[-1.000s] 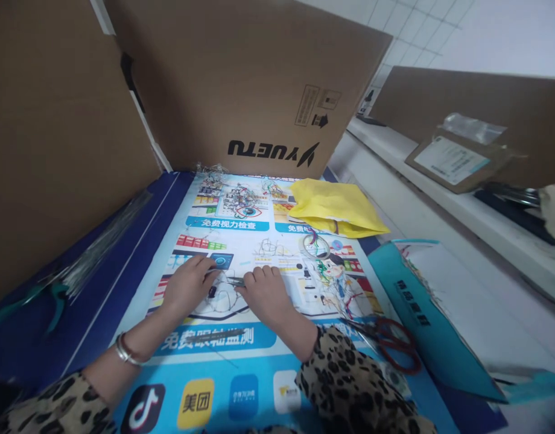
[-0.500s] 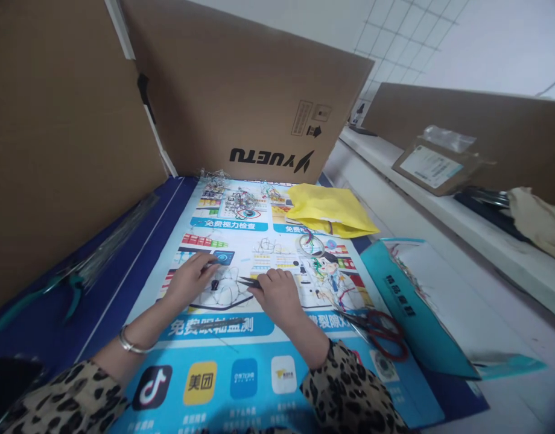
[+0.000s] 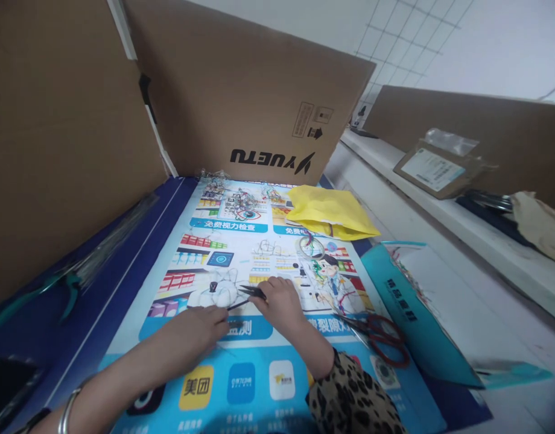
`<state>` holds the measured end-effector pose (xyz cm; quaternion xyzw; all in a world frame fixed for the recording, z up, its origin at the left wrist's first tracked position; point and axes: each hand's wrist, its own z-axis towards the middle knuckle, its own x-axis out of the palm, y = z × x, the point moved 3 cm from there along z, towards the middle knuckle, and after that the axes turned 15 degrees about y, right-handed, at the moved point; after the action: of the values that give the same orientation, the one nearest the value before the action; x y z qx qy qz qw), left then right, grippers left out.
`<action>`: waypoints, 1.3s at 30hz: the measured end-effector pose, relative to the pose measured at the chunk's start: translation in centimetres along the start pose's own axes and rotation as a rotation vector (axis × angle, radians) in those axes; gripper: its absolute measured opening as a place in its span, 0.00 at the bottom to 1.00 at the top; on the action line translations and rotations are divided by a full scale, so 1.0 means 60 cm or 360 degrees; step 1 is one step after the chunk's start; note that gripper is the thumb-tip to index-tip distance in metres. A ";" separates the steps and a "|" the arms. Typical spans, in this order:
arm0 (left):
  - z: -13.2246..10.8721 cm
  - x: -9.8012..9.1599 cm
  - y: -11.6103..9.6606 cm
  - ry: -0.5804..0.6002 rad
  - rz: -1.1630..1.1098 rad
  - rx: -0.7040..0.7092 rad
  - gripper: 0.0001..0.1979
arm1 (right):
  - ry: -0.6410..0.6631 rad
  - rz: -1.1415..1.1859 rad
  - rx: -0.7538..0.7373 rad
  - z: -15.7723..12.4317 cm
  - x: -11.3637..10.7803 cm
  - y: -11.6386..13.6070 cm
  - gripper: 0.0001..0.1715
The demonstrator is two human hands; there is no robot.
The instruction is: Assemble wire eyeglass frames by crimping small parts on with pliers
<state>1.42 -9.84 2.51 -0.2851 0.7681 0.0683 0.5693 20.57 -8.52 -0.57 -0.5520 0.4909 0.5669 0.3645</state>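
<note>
My right hand [image 3: 282,304] is closed around black tweezers [image 3: 253,292]; the two pointed prongs stick out leftward and most of the tool is hidden in my palm. Just left of the prongs, a thin wire shape with rounded loops [image 3: 225,293] lies on the printed mat. My left hand [image 3: 207,328] rests lower left of it, fingers drawn together over a slender grey tool [image 3: 234,324]. Only the end of that tool shows, and what the fingertips pinch is hidden.
On the mat [image 3: 241,226] are red-handled scissors [image 3: 386,340], a tape roll [image 3: 310,246], a yellow pouch [image 3: 332,211] and tangled wire pieces [image 3: 241,202]. A teal box [image 3: 402,307] stands right; teal-handled pliers [image 3: 69,286] lie left. Cardboard panels [image 3: 241,96] rise behind and left.
My left hand has come down and toward me from beside the wire shape, now covering most of the slender grey tool. My right hand with the tweezers has shifted slightly toward me.
</note>
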 end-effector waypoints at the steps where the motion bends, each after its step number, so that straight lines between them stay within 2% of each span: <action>1: 0.002 0.005 -0.004 -0.0002 0.0053 -0.0019 0.10 | 0.0002 0.0007 -0.0007 0.000 0.000 -0.001 0.15; 8: 0.006 0.008 -0.020 -0.0033 0.0244 -0.0019 0.07 | 0.0031 0.0037 -0.0044 0.002 0.003 -0.001 0.13; 15: 0.003 0.006 -0.021 -0.0173 0.0261 0.0045 0.09 | 0.0012 0.0045 -0.0075 0.005 0.005 0.000 0.13; 19: -0.001 0.001 -0.018 -0.0179 0.0125 0.0106 0.08 | -0.0065 0.0128 -0.0097 0.006 0.005 -0.004 0.13; 24: 0.003 0.001 -0.014 -0.0182 0.0105 0.0070 0.07 | -0.0167 0.0367 -0.0112 0.004 -0.005 -0.005 0.09; 26: 0.007 0.005 -0.014 -0.0190 0.0121 0.0065 0.06 | -0.0046 0.0554 -0.0175 0.001 -0.009 -0.001 0.08; 29: 0.012 0.011 -0.015 -0.0252 0.0165 0.0037 0.06 | 0.0266 0.0836 -0.0381 -0.007 -0.017 0.011 0.10; 32: 0.015 0.016 -0.017 -0.0328 0.0199 0.0027 0.06 | 0.0483 0.0958 -0.0582 -0.019 -0.027 0.025 0.10; 36: 0.019 0.020 -0.017 -0.0412 0.0226 0.0004 0.07 | 0.0545 0.0878 -0.0609 -0.025 -0.032 0.032 0.07; 39: 0.021 0.020 -0.015 -0.0412 0.0190 -0.0008 0.07 | 0.0534 0.0871 -0.0580 -0.022 -0.031 0.025 0.08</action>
<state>2.73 -10.47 1.15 -0.2292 0.7036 0.1401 0.6578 19.73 -9.93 1.64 -0.5415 0.5642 0.6232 0.0096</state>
